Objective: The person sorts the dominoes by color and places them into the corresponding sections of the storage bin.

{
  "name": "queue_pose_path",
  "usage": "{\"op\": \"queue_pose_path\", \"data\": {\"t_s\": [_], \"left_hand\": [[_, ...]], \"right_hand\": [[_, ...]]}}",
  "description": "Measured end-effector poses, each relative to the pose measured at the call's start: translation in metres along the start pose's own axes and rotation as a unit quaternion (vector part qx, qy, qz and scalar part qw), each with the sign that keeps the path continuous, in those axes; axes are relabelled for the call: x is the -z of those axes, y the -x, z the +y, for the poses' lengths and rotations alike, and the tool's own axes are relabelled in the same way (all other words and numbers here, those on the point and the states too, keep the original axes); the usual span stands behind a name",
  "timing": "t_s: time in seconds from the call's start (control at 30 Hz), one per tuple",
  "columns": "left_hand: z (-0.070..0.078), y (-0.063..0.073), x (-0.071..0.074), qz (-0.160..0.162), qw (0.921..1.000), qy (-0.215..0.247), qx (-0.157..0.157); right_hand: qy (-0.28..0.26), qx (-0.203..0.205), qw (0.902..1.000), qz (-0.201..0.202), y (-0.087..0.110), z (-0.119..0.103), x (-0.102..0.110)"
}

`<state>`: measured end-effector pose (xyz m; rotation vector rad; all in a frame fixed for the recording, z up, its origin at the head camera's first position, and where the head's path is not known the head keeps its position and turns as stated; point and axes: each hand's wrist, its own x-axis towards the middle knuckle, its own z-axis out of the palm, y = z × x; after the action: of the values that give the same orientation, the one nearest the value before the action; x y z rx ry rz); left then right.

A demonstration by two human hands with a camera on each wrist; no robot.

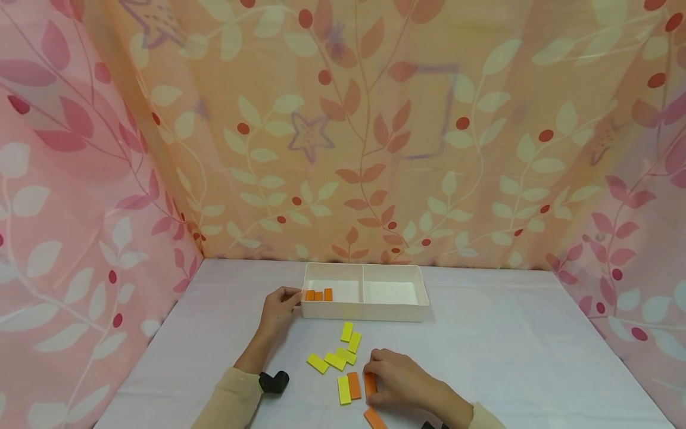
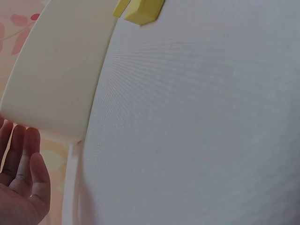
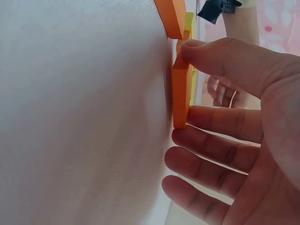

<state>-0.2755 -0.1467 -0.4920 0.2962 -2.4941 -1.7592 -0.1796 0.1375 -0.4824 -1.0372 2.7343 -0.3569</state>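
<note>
At the left end of a white two-part box (image 1: 364, 313), my left hand (image 1: 280, 310) has its fingertips at the wall; in the left wrist view its fingers (image 2: 31, 140) are fairly straight and hold no block. My right hand (image 1: 399, 376) pinches an orange block (image 3: 180, 96) lengthwise, thumb near one end and index finger at the other, low over the table. Another orange block (image 1: 375, 418) lies by the thumb. Left of the hand, an orange block (image 1: 354, 386) lies against a yellow block (image 1: 344, 390).
Several yellow blocks (image 1: 335, 361) lie scattered in front of the box. Three orange blocks (image 1: 318, 296) are in its left compartment. A white cloth (image 1: 482, 333) covers the table, and a patterned curtain (image 1: 364, 179) hangs behind it.
</note>
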Motion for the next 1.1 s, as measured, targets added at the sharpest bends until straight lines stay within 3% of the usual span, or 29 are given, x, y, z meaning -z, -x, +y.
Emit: {"op": "queue_pose_path", "data": {"t_s": [1.1], "left_hand": [[0.000, 0.000, -0.001, 0.003, 1.0000, -0.003, -0.002]], "right_hand": [[-0.015, -0.008, 0.9998, 0.007, -0.003, 0.004, 0.013]]}}
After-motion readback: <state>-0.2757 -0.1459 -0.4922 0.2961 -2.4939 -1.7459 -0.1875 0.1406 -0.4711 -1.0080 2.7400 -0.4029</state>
